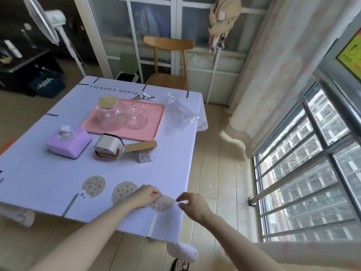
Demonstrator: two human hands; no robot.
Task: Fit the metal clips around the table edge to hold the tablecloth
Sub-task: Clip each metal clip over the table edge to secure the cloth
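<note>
Wood-look floor (214, 153), barred window (312, 182) on the right, pink-patterned curtain (273, 75) beside it, wooden chair (168, 61) at the table's far side. Table is covered by a pale lilac tablecloth (48, 182). Its print reads "Fresh Cookies", upside-down from this view, along the far edge, with cookie drawings (93, 186) near the near edge. Cloth hangs over the near right corner. Left hand (147, 195) rests on the cloth by that corner with fingers curled tight; can't tell if they pinch anything. Right hand (192, 205) hovers just beside it at the table's right edge, fingers loosely curled, thumb and forefinger apart, nothing visible in it. Pink tray (154, 118) mid-table carries a glass jug (111, 116) with a bamboo lid and a second glass vessel (136, 118) touching it. Crumpled clear plastic bag (175, 112) lies right of the tray. Purple tissue box (68, 141), small white gadget (108, 146) on a stand and a wooden block (140, 146) sit in front of the tray. Yellow sign (351, 53) top right is cut off by the frame, writing illegible. Metal clips (143, 96): small shiny silver pile, loose on the cloth behind the tray near the far edge, well apart from both hands; count not resolvable. Small printed card (144, 157) sits just beside the block, text too small to read.
</note>
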